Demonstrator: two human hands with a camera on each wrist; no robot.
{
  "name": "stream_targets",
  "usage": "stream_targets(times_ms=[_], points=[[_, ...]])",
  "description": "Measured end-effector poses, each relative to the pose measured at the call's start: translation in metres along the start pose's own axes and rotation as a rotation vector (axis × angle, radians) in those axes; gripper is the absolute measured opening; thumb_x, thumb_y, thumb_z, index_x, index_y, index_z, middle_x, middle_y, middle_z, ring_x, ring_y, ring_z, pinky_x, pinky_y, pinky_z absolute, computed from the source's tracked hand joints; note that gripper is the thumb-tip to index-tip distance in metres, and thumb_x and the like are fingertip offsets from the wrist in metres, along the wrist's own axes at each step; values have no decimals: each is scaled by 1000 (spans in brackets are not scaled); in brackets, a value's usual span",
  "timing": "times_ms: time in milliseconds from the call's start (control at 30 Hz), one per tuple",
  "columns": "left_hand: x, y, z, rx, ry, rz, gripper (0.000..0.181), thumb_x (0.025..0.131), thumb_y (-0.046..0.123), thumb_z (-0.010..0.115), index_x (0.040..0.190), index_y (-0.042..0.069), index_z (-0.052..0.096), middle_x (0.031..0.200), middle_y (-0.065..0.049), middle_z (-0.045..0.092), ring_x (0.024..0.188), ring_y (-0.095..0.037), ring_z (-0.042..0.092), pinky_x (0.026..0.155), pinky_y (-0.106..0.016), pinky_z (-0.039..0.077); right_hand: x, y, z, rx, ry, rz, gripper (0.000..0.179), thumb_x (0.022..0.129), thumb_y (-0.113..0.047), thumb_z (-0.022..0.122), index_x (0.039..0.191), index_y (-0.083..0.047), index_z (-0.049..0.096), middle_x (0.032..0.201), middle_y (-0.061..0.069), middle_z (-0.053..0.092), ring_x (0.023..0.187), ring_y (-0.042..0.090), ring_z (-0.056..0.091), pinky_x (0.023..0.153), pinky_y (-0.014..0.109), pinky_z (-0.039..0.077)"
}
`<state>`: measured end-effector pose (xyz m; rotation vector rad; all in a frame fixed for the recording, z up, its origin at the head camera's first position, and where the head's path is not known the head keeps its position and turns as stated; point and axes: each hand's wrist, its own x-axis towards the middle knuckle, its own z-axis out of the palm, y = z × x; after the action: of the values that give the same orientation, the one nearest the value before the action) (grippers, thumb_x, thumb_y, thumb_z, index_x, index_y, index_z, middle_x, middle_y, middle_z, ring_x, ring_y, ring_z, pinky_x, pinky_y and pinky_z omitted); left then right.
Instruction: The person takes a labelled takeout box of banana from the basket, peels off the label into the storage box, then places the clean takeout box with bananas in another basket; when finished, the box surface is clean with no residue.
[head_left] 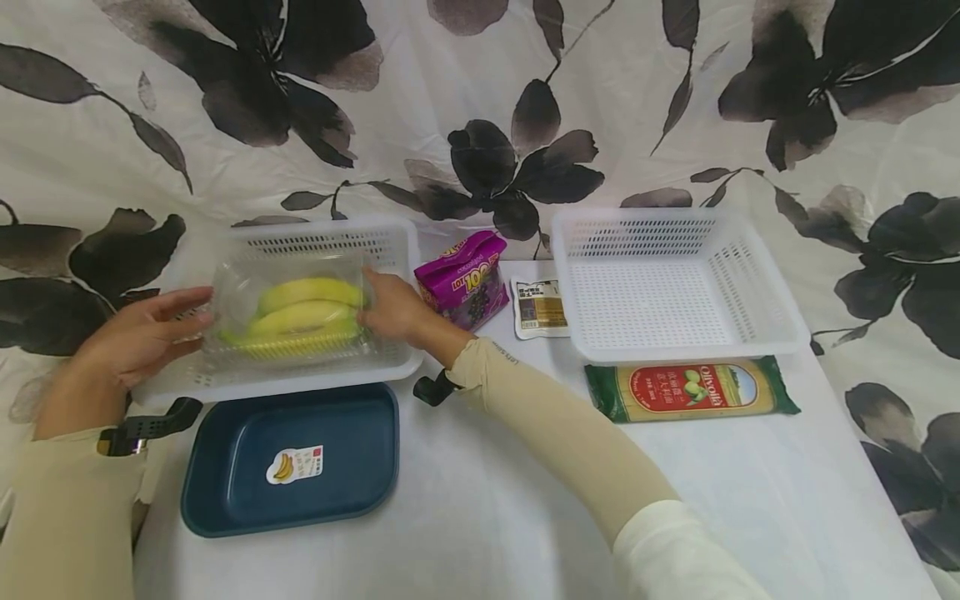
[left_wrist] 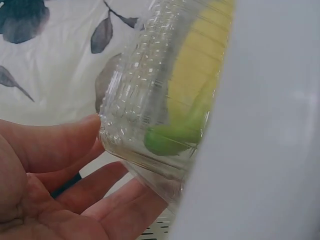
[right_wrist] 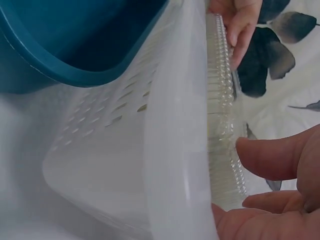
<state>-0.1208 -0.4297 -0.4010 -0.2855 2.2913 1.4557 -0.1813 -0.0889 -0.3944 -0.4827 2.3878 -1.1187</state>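
A clear plastic box (head_left: 240, 287) with yellow bananas (head_left: 307, 317) inside lies within the left white basket (head_left: 315, 382). My left hand (head_left: 142, 337) holds the box's left end; in the left wrist view its thumb touches one edge and the fingers reach beneath a corner. At the opposite end, my right hand (head_left: 393, 304) grips the box between thumb and fingers. The right wrist view shows the box's ribbed side (right_wrist: 222, 100) just past the basket's rim (right_wrist: 175, 150), which hides part of the box.
In front of the basket sits a dark blue tray (head_left: 247, 500) bearing a banana sticker (head_left: 295, 464). Rightward are a purple bag (head_left: 465, 279), a small flat packet (head_left: 540, 308), a second white basket (head_left: 660, 300) and a green-ended spaghetti pack (head_left: 690, 387). Floral cloth hangs behind.
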Motion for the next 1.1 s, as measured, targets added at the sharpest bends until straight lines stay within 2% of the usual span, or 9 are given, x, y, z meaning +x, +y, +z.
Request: stream_targets(times_ms=[67,133,233,367,567,733,800,933,1100], points=[[1,-1,1,36,-4,-4,79,105,34,56,165,11,9,169,1,16,138,-3,34,100,-16,50,1,0,1,-34,-7,-8,82,96,-10,69,163,-8,22,165,8,36,150,19,39,122,30,33],[2,-1,2,63,-10,-11,80,106,36,53,165,10,7,172,-2,11,144,-9,31,113,-32,43,2,0,2,-67,-12,-14,82,96,-10,68,163,-7,21,165,9,36,149,18,40,121,29,35],[4,0,4,85,-15,-23,80,107,38,49,164,7,3,174,-9,1,155,-24,20,118,-54,28,3,0,2,-112,-17,-22,82,97,-11,67,163,-5,19,164,10,37,148,18,41,121,28,35],[6,4,7,83,-12,-38,79,108,38,47,164,4,1,172,-17,-5,157,-41,8,118,-59,24,3,0,1,-134,-20,-14,82,97,-13,67,163,-6,19,164,10,38,149,19,41,122,28,34],[7,13,12,110,0,-48,80,108,47,42,164,5,1,171,-21,-2,156,-44,8,118,-60,25,-4,0,-4,-138,-36,-30,80,100,-19,65,163,-5,18,164,13,36,152,23,36,125,32,30],[-7,36,25,240,126,-30,81,106,57,32,164,8,4,167,-30,6,151,-55,14,114,-72,23,-28,4,-15,-189,-26,-198,76,102,-25,61,162,-1,21,165,19,33,153,28,33,126,39,28],[-16,47,33,318,190,-19,82,105,62,31,164,11,6,165,-33,11,148,-60,18,110,-78,24,-44,6,-23,-189,-13,-264,75,102,-27,61,162,-3,22,165,16,33,152,27,36,124,39,33],[-36,70,53,454,325,90,73,107,55,31,164,12,15,160,-38,24,139,-65,31,103,-82,29,-81,13,-49,-231,58,-371,74,102,-32,62,162,-8,25,164,10,37,149,23,42,122,36,36],[-59,95,84,556,535,376,58,109,38,38,156,3,39,158,-31,37,140,-59,38,113,-76,26,-130,30,-95,-321,243,-465,70,101,-34,63,159,-7,34,158,12,47,146,27,45,123,42,34]])
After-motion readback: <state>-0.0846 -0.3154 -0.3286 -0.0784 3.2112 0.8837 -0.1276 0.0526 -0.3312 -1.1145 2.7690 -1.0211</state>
